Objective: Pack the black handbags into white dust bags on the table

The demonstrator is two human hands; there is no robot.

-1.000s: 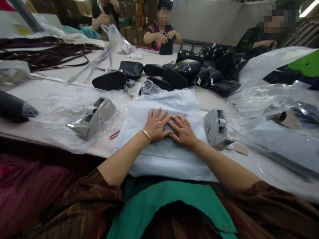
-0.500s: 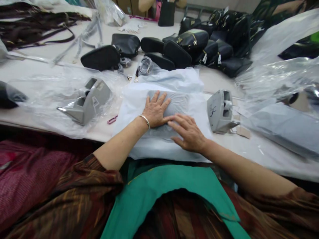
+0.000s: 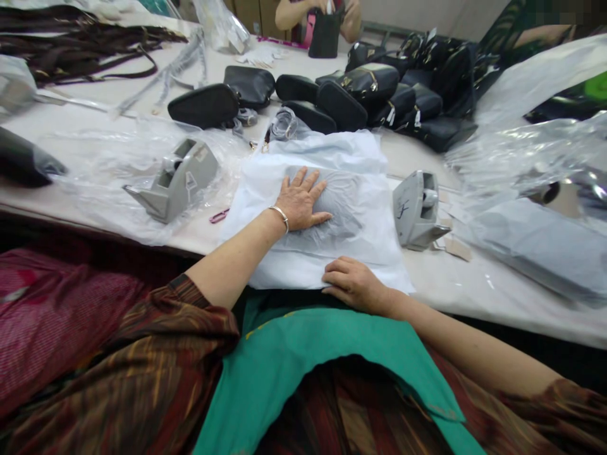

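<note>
A thin white wrapping sheet (image 3: 303,268) lies on the table before me, with a dark flat shape (image 3: 344,205) showing grey through it. My left hand (image 3: 302,203) rests flat on that shape, fingers spread, a bangle at the wrist. At the sheet's near edge is my right hand (image 3: 353,283), its fingers curled over the edge and the thumb below. What lies under the white layer cannot be made out further.
Grey tape dispensers stand left (image 3: 183,180) and right (image 3: 417,212) of the sheet. Several black bags (image 3: 370,85) and a coiled strap (image 3: 283,124) lie behind it. Clear plastic (image 3: 109,164) spreads on the left. Across the table another person's hands (image 3: 351,19) hold a dark bag (image 3: 326,33).
My right hand has moved off the covered shape, toward me, to the near edge of the sheet, and its fingers have curled. My left hand stays on the shape.
</note>
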